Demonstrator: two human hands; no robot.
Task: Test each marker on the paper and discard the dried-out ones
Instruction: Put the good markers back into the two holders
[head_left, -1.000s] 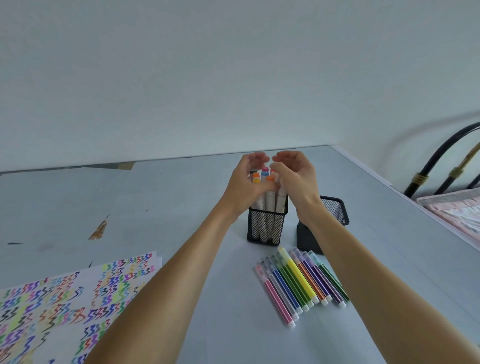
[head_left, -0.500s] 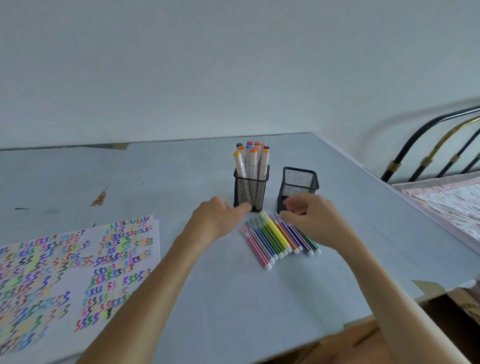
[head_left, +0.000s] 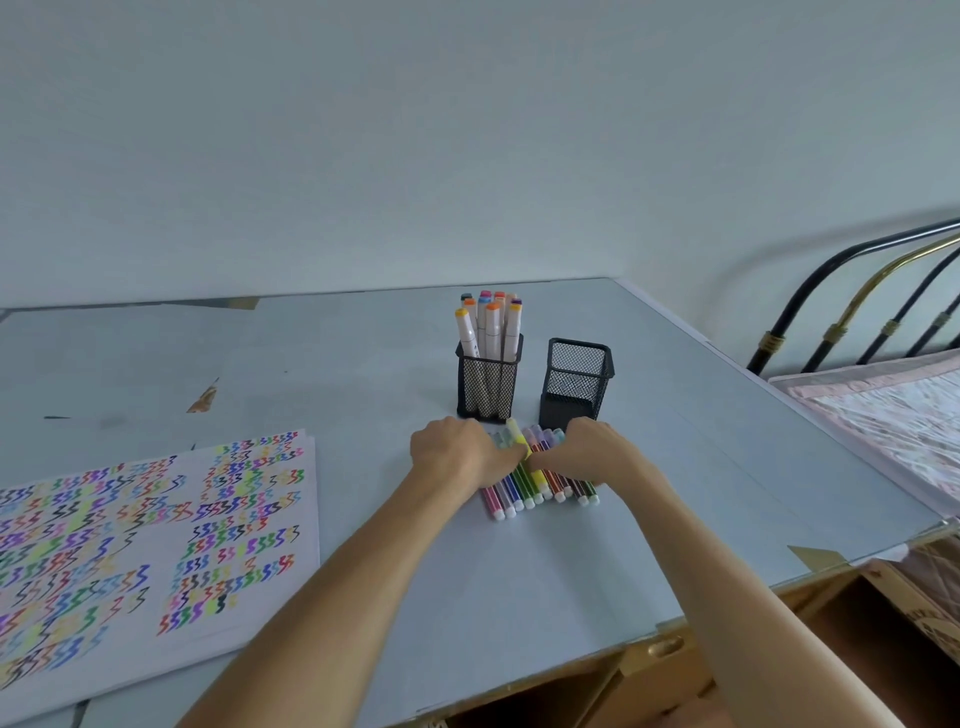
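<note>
Row of thin markers (head_left: 540, 480) lies flat mid tabletop, toward the right edge, just in front of two mesh cups. Left hand (head_left: 457, 454) and right hand (head_left: 587, 454) both rest on the row, fingers curled over it; can't tell if they're gripping any. Left cup (head_left: 488, 384) holds fat markers (head_left: 488, 325), right cup (head_left: 576, 382) looks empty. Scribbled paper (head_left: 156, 545) sits w/ its side near the left edge.

The light was soft and even, with no bright glare. Small, pale shadows lay under the hands. The picture looked a little fuzzy, not sharp. Near the sides, straight lines bent, like the table (head_left: 675, 364) edge.
</note>
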